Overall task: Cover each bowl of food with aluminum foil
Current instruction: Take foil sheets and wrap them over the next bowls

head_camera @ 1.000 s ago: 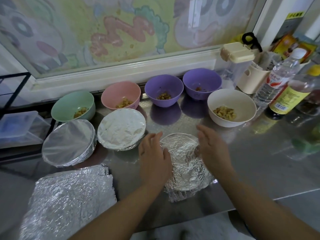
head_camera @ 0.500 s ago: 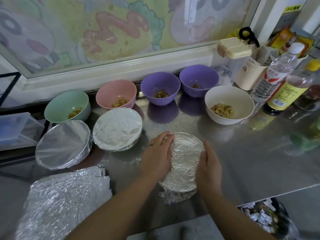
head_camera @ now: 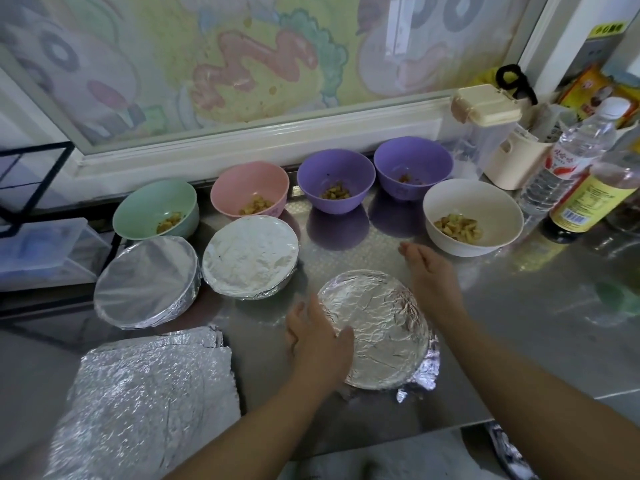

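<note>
- Steel counter (head_camera: 519, 327) below a painted window.
- Left hand (head_camera: 318, 344) lies flat on the near-left rim of the foil-covered bowl (head_camera: 381, 327), thumb on top. Earlier it cupped the side.
- Right hand (head_camera: 433, 275) has come off the bowl to its far right — fingers straight, holding nothing.
- White bowl (head_camera: 485, 202) beyond, uncovered.

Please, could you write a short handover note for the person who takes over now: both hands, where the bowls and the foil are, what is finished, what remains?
Left hand: open, pressing foil against the front bowl at its left rim.
Right hand: open, at that bowl's far right side; contact unclear.
Done: left covered bowl and middle covered bowl. The front bowl is covered on top, but foil flares loose at its near right edge.
Left: green bowl, pink bowl, purple bowl, second purple bowl, white bowl, all uncovered.
Foil sheets: front left.
</note>
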`<state>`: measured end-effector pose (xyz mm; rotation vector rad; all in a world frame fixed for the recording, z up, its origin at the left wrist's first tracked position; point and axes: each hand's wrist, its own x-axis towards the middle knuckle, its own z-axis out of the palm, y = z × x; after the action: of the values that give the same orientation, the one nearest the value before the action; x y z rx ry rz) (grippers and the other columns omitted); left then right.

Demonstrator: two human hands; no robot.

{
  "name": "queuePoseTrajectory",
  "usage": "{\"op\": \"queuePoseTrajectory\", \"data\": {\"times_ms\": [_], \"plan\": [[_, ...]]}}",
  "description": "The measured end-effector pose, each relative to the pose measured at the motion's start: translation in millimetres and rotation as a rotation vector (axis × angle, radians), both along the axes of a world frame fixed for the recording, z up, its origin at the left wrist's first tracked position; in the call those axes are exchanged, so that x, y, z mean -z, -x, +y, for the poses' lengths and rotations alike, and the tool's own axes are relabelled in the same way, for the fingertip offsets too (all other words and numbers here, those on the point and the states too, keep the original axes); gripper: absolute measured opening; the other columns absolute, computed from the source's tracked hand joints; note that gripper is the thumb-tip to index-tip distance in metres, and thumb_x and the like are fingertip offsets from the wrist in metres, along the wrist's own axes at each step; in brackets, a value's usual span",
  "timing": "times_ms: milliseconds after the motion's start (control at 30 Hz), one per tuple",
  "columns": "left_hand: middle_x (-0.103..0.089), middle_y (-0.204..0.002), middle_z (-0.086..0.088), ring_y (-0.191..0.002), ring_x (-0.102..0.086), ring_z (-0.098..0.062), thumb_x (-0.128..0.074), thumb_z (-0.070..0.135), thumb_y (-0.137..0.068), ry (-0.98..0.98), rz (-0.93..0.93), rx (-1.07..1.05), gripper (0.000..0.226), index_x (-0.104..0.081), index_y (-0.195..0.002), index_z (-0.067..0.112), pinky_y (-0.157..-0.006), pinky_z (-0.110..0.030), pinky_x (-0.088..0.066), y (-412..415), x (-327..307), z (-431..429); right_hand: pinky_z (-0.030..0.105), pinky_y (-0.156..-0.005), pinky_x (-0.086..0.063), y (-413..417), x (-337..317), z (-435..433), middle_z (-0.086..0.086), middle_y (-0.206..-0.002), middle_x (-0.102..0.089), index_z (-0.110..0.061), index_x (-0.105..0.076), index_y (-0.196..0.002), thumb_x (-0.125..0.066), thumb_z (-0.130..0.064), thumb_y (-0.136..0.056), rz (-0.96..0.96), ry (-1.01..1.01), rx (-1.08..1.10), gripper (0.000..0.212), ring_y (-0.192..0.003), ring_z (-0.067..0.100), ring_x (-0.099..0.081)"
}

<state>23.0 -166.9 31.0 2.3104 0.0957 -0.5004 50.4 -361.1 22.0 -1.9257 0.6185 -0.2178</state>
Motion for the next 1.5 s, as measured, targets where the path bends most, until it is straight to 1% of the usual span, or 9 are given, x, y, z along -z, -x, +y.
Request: {"op": "queuePoseTrajectory", "data": {"times_ms": [233, 533, 633, 800, 933, 1033, 1133, 1267, 1500], "plan": [[-0.040, -0.154, 0.003, -0.142, -0.035, -0.013, -0.045, 0.022, -0.104, 0.113, -0.259, 0.193, 0.045, -0.041, -0.148, 0.023, -0.117, -0.032, -0.029, -50, 16, 3, 0.028, -0.111, -0.036, 61, 10, 49, -0.004, -0.142, -0.058, -0.014, -0.058, -0.142, -0.041, -0.026, -0.109, -0.040, 0.100, 0.044, 0.039, -0.133, 0.016, -0.052], [-0.059, -0.138, 0.006, -0.123, -0.053, -0.011, -0.039, 0.018, -0.106, 0.178, -0.243, 0.072, 0.036, -0.057, -0.137, 0.024, -0.103, -0.024, -0.038, -48, 28, -1, 0.031, -0.109, -0.043, 62, 24, 42, -0.008, -0.136, -0.064, -0.023, -0.059, -0.142, -0.042, -0.023, -0.109, -0.018, -0.137, 0.156, 0.038, -0.125, 0.010, -0.058], [-0.059, -0.138, 0.006, -0.124, -0.052, -0.008, -0.038, 0.017, -0.106, 0.172, -0.263, 0.060, 0.036, -0.057, -0.137, 0.021, -0.099, -0.018, -0.034, -47, 29, -2, 0.048, -0.105, -0.051, 60, 30, 38, -0.007, -0.120, -0.074, -0.028, -0.067, -0.131, -0.045, -0.028, -0.108, 0.022, -0.405, 0.203, 0.032, -0.114, 0.015, -0.068], [-0.058, -0.139, 0.007, -0.125, -0.052, -0.009, -0.037, 0.017, -0.106, 0.153, -0.288, 0.044, 0.037, -0.056, -0.138, 0.021, -0.100, -0.018, -0.034, -45, 30, -2, 0.038, -0.088, -0.056, 56, 18, 39, 0.000, -0.100, -0.079, -0.023, -0.075, -0.107, -0.041, -0.025, -0.110, -0.004, -0.560, 0.207, 0.034, -0.097, 0.019, -0.075], [-0.061, -0.134, 0.005, -0.121, -0.055, -0.011, -0.038, 0.018, -0.106, 0.148, -0.285, 0.138, 0.037, -0.056, -0.137, 0.022, -0.097, -0.021, -0.037, -57, 27, -5, 0.052, -0.101, -0.052, 51, 16, 31, -0.001, -0.121, -0.071, -0.025, -0.067, -0.126, -0.047, -0.050, -0.099, 0.077, -0.196, 0.103, 0.042, -0.116, 0.025, -0.066], [-0.063, -0.132, 0.001, -0.120, -0.058, -0.016, -0.041, 0.017, -0.105, 0.138, -0.298, 0.328, 0.037, -0.056, -0.138, 0.020, -0.099, -0.026, -0.042, -71, 25, -12, 0.039, -0.113, -0.039, 32, -7, 13, 0.002, -0.143, -0.057, -0.017, -0.056, -0.143, -0.060, -0.030, -0.101, 0.027, 0.263, -0.152, 0.045, -0.132, 0.022, -0.052], [-0.057, -0.140, -0.002, -0.127, -0.052, -0.017, -0.043, 0.016, -0.104, 0.135, -0.319, 0.409, 0.039, -0.051, -0.142, 0.016, -0.109, -0.031, -0.039, -80, 23, -18, 0.034, -0.111, -0.036, 6, -23, 9, 0.003, -0.151, -0.051, -0.019, -0.048, -0.150, -0.059, -0.021, -0.102, 0.154, 0.433, -0.498, 0.050, -0.136, 0.023, -0.049], [-0.053, -0.140, -0.002, -0.130, -0.048, -0.017, -0.047, 0.016, -0.100, 0.115, -0.435, 0.173, 0.039, -0.053, -0.139, 0.017, -0.110, -0.035, -0.036, -64, 22, -7, 0.035, -0.105, -0.042, -9, -14, 11, 0.003, -0.147, -0.056, -0.024, -0.049, -0.150, -0.053, -0.022, -0.103, 0.307, 0.557, -0.587, 0.047, -0.131, 0.025, -0.053], [-0.040, -0.153, -0.002, -0.141, -0.035, -0.015, -0.041, 0.015, -0.104, 0.453, -0.166, -0.397, 0.047, -0.037, -0.150, 0.013, -0.118, -0.032, -0.027, 13, 26, -23, 0.034, -0.093, -0.048, -1, 3, 5, 0.002, -0.120, -0.072, -0.022, -0.068, -0.126, -0.053, -0.018, -0.102, 0.214, 0.468, -0.380, 0.029, -0.111, 0.025, -0.064]]}}
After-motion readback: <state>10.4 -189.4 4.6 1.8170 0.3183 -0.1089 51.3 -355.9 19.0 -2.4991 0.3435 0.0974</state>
